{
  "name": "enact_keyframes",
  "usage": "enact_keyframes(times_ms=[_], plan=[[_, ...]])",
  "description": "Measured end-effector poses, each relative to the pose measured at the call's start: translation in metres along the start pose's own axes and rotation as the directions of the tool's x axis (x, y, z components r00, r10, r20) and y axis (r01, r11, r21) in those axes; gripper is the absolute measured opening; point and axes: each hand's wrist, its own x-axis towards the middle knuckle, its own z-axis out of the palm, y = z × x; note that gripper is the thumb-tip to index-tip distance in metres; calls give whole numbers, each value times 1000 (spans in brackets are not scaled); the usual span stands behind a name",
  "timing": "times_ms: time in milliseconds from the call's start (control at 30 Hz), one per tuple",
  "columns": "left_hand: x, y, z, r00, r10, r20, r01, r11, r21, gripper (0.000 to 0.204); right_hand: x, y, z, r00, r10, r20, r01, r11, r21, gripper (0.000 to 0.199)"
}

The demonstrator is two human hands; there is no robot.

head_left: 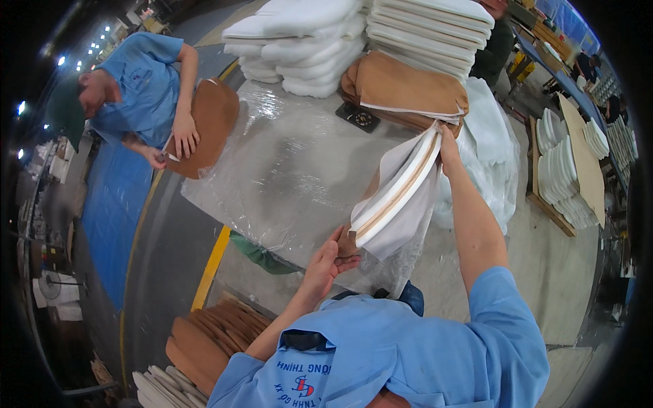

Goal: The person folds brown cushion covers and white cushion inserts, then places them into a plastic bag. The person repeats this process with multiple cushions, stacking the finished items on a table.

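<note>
A curved padded panel (pixel 401 187), with white foam on both sides of a thin wooden core, stands edge-up over the plastic-covered table (pixel 289 163). Around it hangs a brown cover with a pale lining (pixel 407 228), its open side facing me. At the far end, my right hand (pixel 448 148) is closed on the panel and cover. My left hand (pixel 325 266) is at the near end, thumb and fingers on either side of the cover's brown corner; part of that grip is hidden.
Behind stand white foam pad stacks (pixel 428 34) and folded brown covers (pixel 411 85), beside a dark phone-like object (pixel 358 117). At left, a co-worker (pixel 139 88) handles a brown padded piece (pixel 207 126). More brown pieces (pixel 211 340) lie low at left; white panels (pixel 558 170) stand right.
</note>
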Motion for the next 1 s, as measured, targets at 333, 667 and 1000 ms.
enact_keyframes(times_ms=[333,667,1000], plan=[[3,-21,-13,984,169,-59,-145,947,287,67,-12,5,4,998,-48,-26,48,999,-24,61],[4,-12,-9,978,194,79,-193,688,700,72,-44,1,-42,997,-51,55,40,981,188,73],[62,-2,37,942,-14,335,-183,815,550,76,-131,72,-44,956,280,92,-279,761,586,62]])
